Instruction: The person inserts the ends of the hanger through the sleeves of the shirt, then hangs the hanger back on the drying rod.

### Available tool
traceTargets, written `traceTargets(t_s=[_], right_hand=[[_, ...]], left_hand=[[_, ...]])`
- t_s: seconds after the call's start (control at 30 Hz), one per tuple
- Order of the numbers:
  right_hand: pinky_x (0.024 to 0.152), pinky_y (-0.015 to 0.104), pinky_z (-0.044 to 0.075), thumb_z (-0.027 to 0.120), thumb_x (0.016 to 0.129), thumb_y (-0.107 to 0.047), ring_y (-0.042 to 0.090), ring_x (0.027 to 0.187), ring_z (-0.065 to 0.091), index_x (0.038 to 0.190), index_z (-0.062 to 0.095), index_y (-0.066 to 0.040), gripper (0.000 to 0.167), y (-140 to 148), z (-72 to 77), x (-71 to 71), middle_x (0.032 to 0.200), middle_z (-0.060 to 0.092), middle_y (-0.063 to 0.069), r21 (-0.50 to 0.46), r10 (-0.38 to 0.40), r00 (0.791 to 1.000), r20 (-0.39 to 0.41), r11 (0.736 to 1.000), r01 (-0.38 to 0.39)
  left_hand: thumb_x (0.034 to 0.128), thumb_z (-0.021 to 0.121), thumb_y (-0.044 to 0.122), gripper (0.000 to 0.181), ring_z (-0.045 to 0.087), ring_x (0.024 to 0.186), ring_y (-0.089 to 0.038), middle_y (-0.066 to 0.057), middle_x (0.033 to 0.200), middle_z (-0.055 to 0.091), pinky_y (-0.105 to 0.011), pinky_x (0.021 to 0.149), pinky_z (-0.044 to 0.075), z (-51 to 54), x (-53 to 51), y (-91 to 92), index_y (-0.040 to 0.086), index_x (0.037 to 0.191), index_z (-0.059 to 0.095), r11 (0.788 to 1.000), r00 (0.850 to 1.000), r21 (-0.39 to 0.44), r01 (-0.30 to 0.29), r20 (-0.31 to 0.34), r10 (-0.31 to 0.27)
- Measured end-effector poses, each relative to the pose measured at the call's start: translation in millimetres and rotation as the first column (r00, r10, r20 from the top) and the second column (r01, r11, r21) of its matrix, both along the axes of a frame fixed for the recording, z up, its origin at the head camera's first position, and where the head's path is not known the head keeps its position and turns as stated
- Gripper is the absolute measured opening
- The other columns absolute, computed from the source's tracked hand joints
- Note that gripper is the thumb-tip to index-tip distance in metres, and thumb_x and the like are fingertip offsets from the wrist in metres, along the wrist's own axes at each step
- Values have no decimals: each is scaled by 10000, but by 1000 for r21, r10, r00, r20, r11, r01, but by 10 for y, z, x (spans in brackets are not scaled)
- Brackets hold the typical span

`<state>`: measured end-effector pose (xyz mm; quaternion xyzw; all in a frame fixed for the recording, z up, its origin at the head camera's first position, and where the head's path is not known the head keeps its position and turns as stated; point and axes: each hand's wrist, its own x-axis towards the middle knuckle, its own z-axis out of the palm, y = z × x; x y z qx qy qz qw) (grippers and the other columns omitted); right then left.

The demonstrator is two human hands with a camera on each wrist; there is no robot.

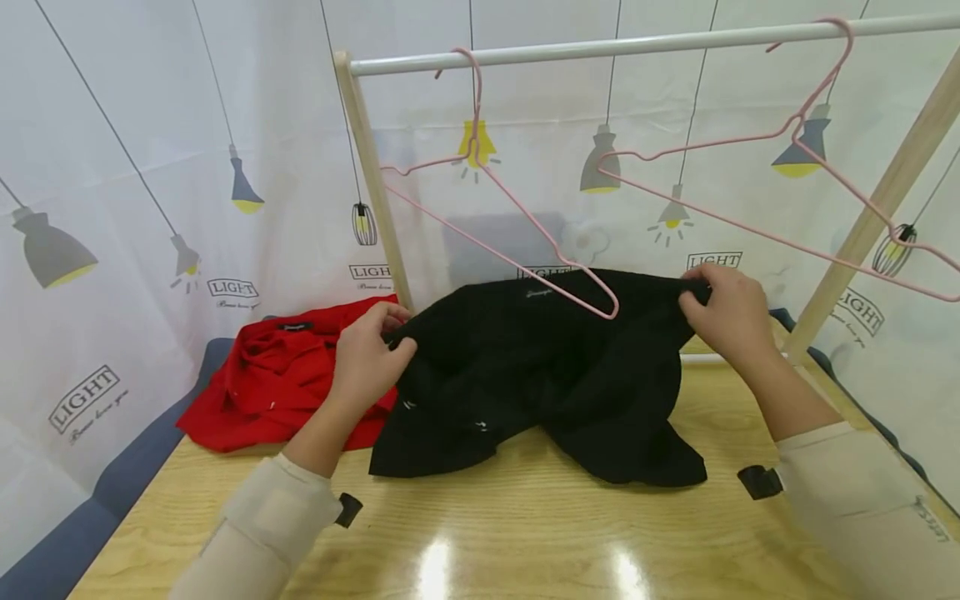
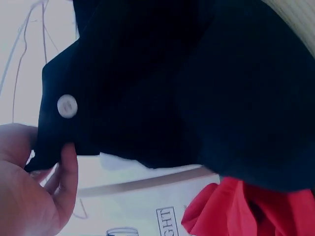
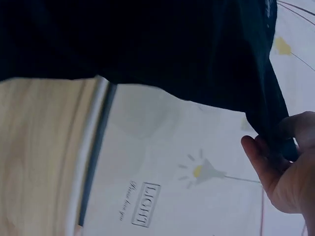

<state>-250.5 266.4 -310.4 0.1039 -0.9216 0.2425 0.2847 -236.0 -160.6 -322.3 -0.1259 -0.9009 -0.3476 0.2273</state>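
Observation:
A black garment (image 1: 525, 375) hangs spread between both hands, with a small label inside its top edge and two leg-like parts lower down, which reach the table. My left hand (image 1: 371, 350) pinches its upper left corner between thumb and fingers. In the left wrist view, a pale button (image 2: 67, 106) shows on the cloth beside that hand. The upper right corner is pinched by my right hand (image 1: 727, 312). A pink hanger (image 1: 540, 225) on the rail hangs in front of part of the garment's top edge.
A red garment (image 1: 277, 383) lies crumpled at the left of the wooden table (image 1: 525, 533). A rack with a white rail (image 1: 637, 46) stands behind. Another pink hanger (image 1: 697, 148) hangs from it at the right. A lamp-print curtain (image 1: 285, 100) closes off the back.

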Motion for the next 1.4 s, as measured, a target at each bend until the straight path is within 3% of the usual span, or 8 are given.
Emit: traceTargets(t_s=[0.13,0.33,0.57,0.73,0.87,0.97,1.13,1.4], right_hand=[[741,551,448,577,870,-26,432,840,588,989,633,77,168,-138,-135,-137,957,634,287,-19,-9,999,-39,1000,9],[761,551,468,601,875,-55,420,861,609,1022,638,61,192,-222,-362,-229,993,652,267,58,22,986,168,998,-32],[826,560,470,624,896,-103,431,940,606,1117,626,70,281,-195,-380,-242,1065,643,267,77,129,932,339,983,-165],[902,578,447,602,949,-179,459,1059,573,1215,602,83,374,-218,-307,-307,1177,610,290,70,148,908,391,979,-190],[875,559,468,611,944,-165,438,1020,599,1164,645,77,330,-241,-302,-372,1133,641,269,118,142,904,403,972,-205],[832,541,487,637,907,-106,417,952,623,1096,675,76,265,-244,-306,-389,1050,670,250,149,158,906,392,961,-232],[784,530,493,650,849,-49,378,863,632,1029,685,59,213,-226,-274,-340,955,683,212,156,175,915,364,957,-245],[759,516,494,653,845,-36,361,852,621,1017,658,57,195,-200,-168,-223,922,666,198,120,201,930,309,961,-247]], left_hand=[[851,636,102,256,597,855,-296,-134,992,678,-461,780,483,-77,-83,71,61,1103,610,998,997,-24,-53,47,54],[835,641,90,328,606,901,-292,-133,1004,653,-465,825,497,-344,-195,46,39,1153,582,990,977,-138,-2,209,31],[858,717,228,462,594,960,-285,-127,1033,642,-444,874,487,-353,-268,1,1,1233,568,982,908,-137,128,415,-60],[923,655,279,503,607,1016,-299,-192,1188,626,-398,837,534,-242,-379,-10,-27,1309,553,993,858,-7,114,505,-95],[911,648,179,462,641,808,-254,-181,1102,643,-325,672,569,-243,-482,-14,-33,1312,559,993,804,56,104,583,-117],[866,652,112,421,637,668,-226,-136,944,664,-308,631,559,-273,-541,-17,-38,1257,609,990,811,-33,138,577,-94],[798,663,68,324,622,801,-235,-95,903,686,-370,747,530,-271,-536,-58,6,1112,713,964,887,-229,134,461,-14],[810,661,84,239,611,833,-283,-116,881,686,-424,752,508,-70,-389,-239,34,1032,733,974,943,-216,65,333,11]])
